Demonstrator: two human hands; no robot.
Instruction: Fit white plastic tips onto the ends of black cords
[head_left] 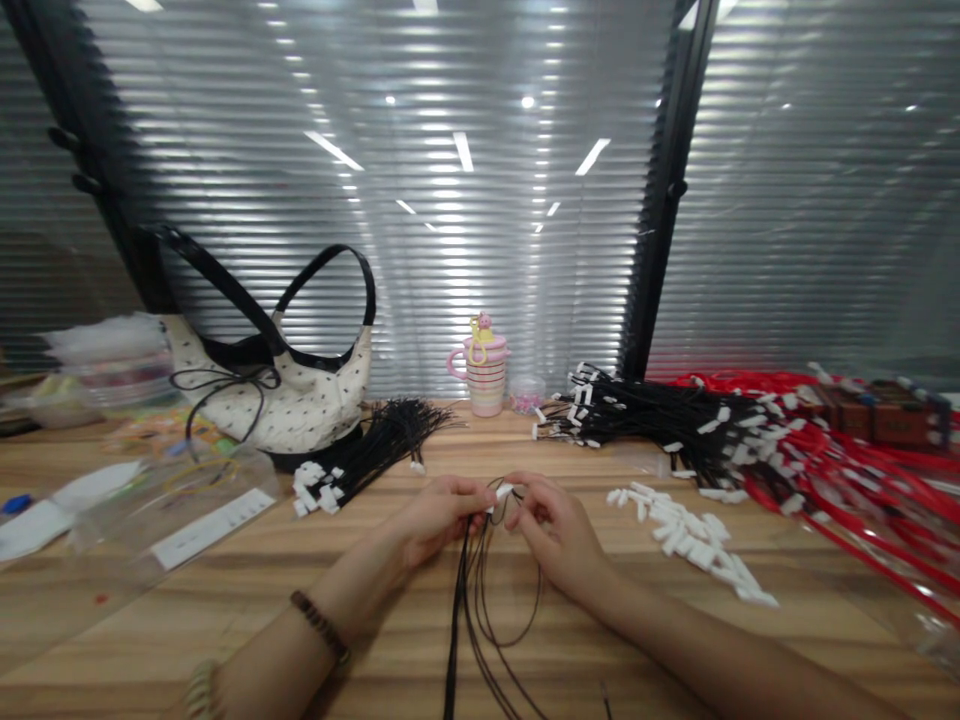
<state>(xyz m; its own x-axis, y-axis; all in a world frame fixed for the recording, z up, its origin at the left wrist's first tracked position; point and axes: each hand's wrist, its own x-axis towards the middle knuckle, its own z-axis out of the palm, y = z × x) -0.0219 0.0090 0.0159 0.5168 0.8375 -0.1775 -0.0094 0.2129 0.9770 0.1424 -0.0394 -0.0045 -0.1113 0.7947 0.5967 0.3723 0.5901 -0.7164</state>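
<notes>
At the middle of the table, my left hand (448, 515) pinches a small white plastic clip (501, 495) between thumb and fingers. My right hand (555, 525) is closed at the clip's other side, its fingertips on a thin black cord end. Several black cords (480, 600) hang from the clip and my left fingers down toward the table's near edge, one of them looping under my right hand. The exact spot where cord and clip meet is partly covered by my fingers.
Loose white clips (694, 535) lie right of my hands. Black cord bundles with white ends lie left (390, 440) and back right (652, 410), beside red cords (862, 470). A handbag (300, 400), a pink cup (486, 375) and a plastic bag (180, 500) stand or lie around.
</notes>
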